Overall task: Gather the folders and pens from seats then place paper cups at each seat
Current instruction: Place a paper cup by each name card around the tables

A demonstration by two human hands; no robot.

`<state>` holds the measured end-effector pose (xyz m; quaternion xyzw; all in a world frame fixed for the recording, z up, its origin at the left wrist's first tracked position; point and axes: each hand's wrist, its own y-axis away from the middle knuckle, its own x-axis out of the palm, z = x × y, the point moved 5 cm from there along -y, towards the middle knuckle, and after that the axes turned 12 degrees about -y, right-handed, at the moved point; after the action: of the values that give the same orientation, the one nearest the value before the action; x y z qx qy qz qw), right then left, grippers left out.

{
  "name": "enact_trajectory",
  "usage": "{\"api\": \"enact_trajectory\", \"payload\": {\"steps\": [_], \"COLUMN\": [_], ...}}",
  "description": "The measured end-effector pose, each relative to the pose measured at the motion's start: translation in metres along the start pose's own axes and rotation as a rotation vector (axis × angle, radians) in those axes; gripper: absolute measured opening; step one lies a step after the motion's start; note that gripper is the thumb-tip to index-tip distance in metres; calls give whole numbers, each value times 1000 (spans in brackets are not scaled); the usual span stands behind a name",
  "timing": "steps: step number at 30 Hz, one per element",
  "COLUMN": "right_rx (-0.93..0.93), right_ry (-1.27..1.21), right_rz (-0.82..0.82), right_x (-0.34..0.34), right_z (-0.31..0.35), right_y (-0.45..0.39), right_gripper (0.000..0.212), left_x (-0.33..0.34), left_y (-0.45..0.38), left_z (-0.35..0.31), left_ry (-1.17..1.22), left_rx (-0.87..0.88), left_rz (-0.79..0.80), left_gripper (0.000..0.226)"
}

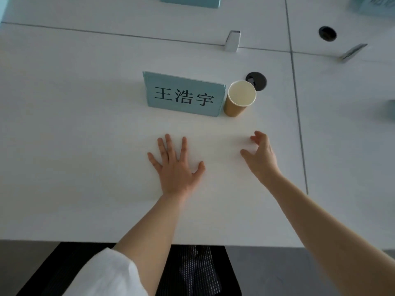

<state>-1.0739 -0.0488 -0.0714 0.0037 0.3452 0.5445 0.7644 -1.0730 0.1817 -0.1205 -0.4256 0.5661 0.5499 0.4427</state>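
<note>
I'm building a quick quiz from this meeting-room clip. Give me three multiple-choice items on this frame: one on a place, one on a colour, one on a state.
1. Where does the paper cup stand?
A. Just right of the name card
B. Behind the name card
C. Between the two hands

2. What colour is the cup's outer wall?
A. Red
B. Brown
C. Green

3. What is the left hand doing?
A. Gripping a pen
B. Lifting a folder
C. Lying flat and spread on the white table

Answers:
1. A: the cup stands upright by the card's right edge, in front of a black cable grommet.
2. B: its side is brown, its inside pale.
3. C: palm down, fingers splayed, holding nothing; the right hand is open and empty too.
</note>
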Motion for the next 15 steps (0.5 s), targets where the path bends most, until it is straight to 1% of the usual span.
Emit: {"api": "enact_trajectory", "payload": {"steps": [3, 5, 8, 10, 12, 15], "right_rx": [41, 106, 174, 219, 249, 270], "right_ry": [22, -5, -52, -86, -131, -177], "right_rz": [0, -3, -36, -68, -114, -199], "right_x": [-16, -25, -52, -71, -96, -141], "right_z": [-25, -43, -70, -87, -104, -130], "right_y": [49, 78, 116, 135, 151, 170], "right_gripper": [57, 52, 48, 46, 45, 43], "left_x": [-6, -10, -18, -25, -34, -37], "left_y": [1, 2, 19, 40, 67, 108], "left_z": [4, 15, 19, 6, -19, -69], "left_ry": [68, 128, 184, 301, 488, 604], "left_rx": [31, 29, 7, 6, 17, 55], "left_rz": [49, 88, 87, 59, 7, 19], "left_gripper": [81, 76, 67, 58, 48, 38]}}
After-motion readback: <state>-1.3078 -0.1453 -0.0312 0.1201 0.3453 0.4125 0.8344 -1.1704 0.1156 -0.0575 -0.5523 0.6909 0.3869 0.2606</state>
